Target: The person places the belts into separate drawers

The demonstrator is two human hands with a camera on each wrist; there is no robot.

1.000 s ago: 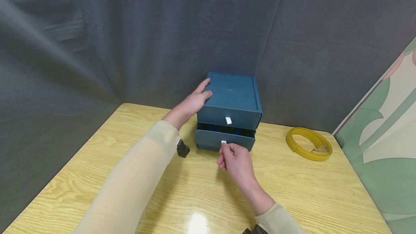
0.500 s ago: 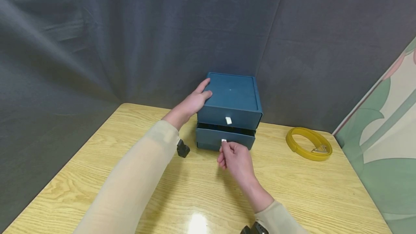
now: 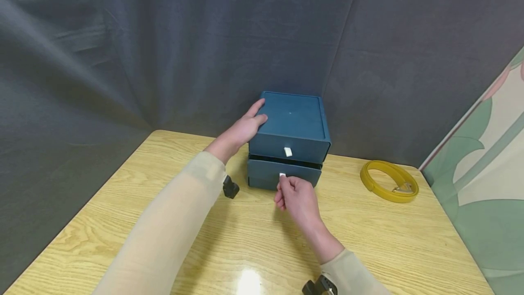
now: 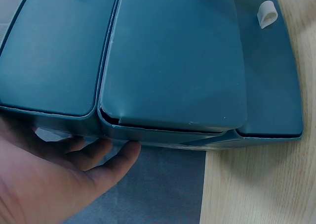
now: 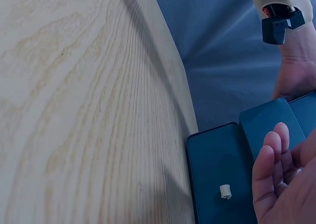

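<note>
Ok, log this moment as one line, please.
left hand: rests on drawer box | right hand: pinches lower drawer's white tab | lower drawer: nearly shut | yellow belt: on table

Right hand [image 3: 296, 197] at lower drawer's tab [image 3: 282, 175]

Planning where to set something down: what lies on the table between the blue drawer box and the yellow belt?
Only bare table between drawer box and yellow belt, per the head view.
</note>
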